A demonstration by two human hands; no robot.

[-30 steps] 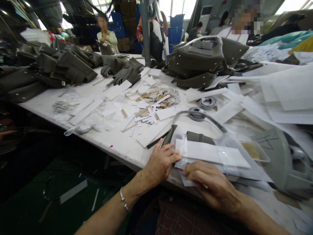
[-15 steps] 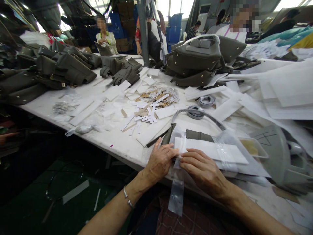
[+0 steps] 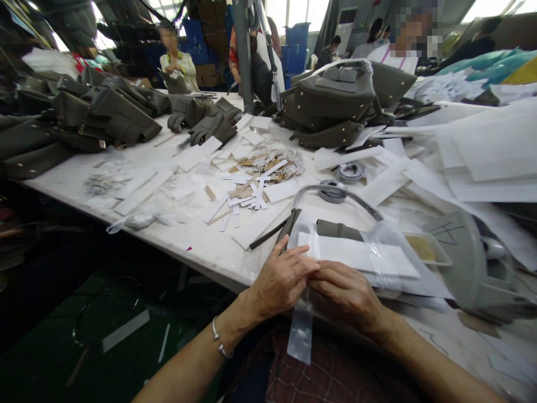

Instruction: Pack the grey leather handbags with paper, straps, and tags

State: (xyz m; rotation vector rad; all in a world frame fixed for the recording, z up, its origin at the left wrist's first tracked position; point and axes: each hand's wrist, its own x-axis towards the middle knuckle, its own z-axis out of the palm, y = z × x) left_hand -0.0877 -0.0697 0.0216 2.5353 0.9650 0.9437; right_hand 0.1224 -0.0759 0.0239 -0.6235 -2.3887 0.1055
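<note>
We see the left hand (image 3: 282, 279) and the right hand (image 3: 347, 294) come together at the near edge of the white table (image 3: 197, 246), their fingertips touching each other. The left fingers (image 3: 302, 264) lie close together and nearly straight, with the tips on the near end of a white card (image 3: 356, 254). This card lies flat in a clear plastic bag (image 3: 403, 280), just in front of both hands. The right fingers are bent and pressed together, knuckles up. From the place where the two hands meet, a clear plastic strip (image 3: 301, 331) hangs down over the table edge. We cannot tell which hand pinches it, because the thumbs are hidden. A thin bracelet (image 3: 218, 342) sits on the left wrist. Behind the card lies an olive-grey leather piece (image 3: 339, 230), and behind that a curved grey strap (image 3: 335, 193). Further back we see a pile of paper scraps (image 3: 268, 165) and olive-grey handbags (image 3: 335, 95) standing on the table. Other people work at the far side.
</note>
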